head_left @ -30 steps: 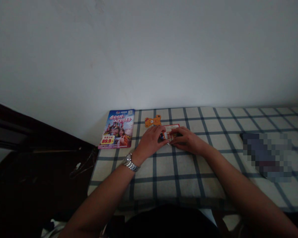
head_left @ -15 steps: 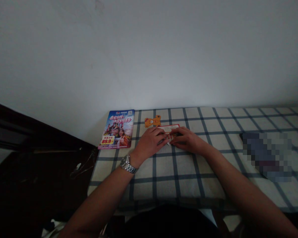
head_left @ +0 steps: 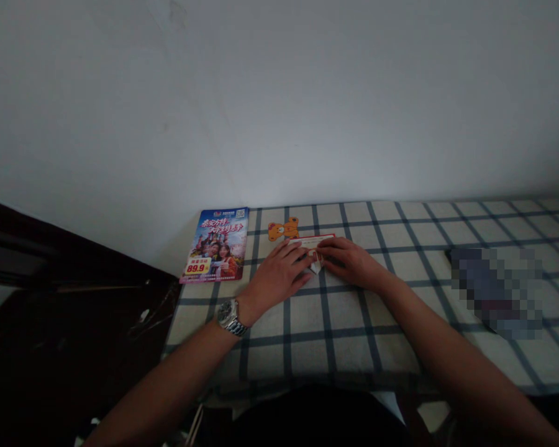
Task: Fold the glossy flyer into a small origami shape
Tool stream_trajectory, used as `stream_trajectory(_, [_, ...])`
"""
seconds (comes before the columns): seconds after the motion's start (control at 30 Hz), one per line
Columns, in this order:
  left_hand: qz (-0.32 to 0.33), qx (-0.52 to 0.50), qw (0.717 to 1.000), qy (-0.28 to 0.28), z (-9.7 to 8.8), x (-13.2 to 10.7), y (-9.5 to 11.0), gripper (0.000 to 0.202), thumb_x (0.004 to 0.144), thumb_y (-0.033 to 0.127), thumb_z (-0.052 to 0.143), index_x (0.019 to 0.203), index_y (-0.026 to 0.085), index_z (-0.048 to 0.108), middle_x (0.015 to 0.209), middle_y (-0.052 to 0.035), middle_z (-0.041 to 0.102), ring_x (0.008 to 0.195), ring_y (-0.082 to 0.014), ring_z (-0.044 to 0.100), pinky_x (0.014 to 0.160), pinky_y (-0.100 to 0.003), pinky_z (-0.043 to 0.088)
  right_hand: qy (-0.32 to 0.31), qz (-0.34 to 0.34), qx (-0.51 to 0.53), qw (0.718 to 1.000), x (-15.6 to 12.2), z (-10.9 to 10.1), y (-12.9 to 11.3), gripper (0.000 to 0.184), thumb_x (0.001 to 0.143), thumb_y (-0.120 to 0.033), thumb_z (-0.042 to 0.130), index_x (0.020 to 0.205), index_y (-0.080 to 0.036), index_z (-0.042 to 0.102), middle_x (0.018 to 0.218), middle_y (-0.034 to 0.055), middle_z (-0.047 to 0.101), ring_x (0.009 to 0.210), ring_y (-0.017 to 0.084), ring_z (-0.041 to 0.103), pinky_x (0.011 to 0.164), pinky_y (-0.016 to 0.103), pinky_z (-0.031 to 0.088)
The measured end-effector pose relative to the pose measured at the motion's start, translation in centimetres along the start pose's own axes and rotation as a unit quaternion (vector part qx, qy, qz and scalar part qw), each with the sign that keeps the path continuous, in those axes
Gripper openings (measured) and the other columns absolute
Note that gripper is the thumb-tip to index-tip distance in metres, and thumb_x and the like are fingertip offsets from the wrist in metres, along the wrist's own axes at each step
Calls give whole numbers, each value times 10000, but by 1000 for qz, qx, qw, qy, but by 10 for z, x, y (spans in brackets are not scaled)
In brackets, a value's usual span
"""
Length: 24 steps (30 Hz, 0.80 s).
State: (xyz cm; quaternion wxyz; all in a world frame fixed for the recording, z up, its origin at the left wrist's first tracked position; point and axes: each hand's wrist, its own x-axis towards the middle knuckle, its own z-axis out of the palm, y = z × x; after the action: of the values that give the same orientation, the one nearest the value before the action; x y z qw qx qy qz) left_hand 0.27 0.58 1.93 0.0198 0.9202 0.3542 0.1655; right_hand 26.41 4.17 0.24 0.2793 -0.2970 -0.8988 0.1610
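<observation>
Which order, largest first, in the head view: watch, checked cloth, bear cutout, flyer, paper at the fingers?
1. Checked cloth
2. Flyer
3. Watch and bear cutout: too alike to rank
Paper: partly hidden, unranked

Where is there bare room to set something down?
It is crowded around the left hand and right hand, by the red-edged white paper and orange bear shape. The blue-checked pale cloth is bare between the right hand and the dark pixelated object, and between the hands and its near edge.

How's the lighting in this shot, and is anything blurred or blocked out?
Head view: dim light, the picture's lower-left corner nearly black, the wall paler; the dark object at right mostly masked by pixelation; print on the paper too small to read.
</observation>
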Motion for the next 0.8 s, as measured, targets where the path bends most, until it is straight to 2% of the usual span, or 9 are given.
stream_trajectory(0.33, [-39, -10, 999, -15, 7, -6, 8, 499, 1039, 407, 607, 1497, 227, 523, 1506, -98, 561, 1404, -294, 504, 1210, -489, 417, -7, -11, -75, 997, 2, 0, -3, 240, 1023, -240, 586, 1205, -225, 743, 1217, 126, 698, 1148, 304, 643, 1027, 531, 563])
stream_trajectory(0.63, [-43, -24, 999, -18, 12, -9, 7, 520, 1051, 429, 579, 1527, 238, 491, 1545, -97, 521, 1457, -293, 454, 1236, -500, 398, -15, -2, -71, 997, 0, 1, 0, 249, 1010, -224, 606, 1220, -228, 739, 1246, 118, 693, 1182, 298, 637, 1055, 514, 543])
stream_trajectory(0.8, [-52, -22, 998, -33, 11, -8, 9, 514, 1058, 422, 564, 1530, 233, 490, 1556, -85, 508, 1467, -276, 443, 1257, -467, 377, -14, -7, -72, 997, 1, 0, -2, 251, 1025, -253, 586, 1223, -216, 737, 1241, 127, 696, 1179, 302, 633, 1046, 521, 544])
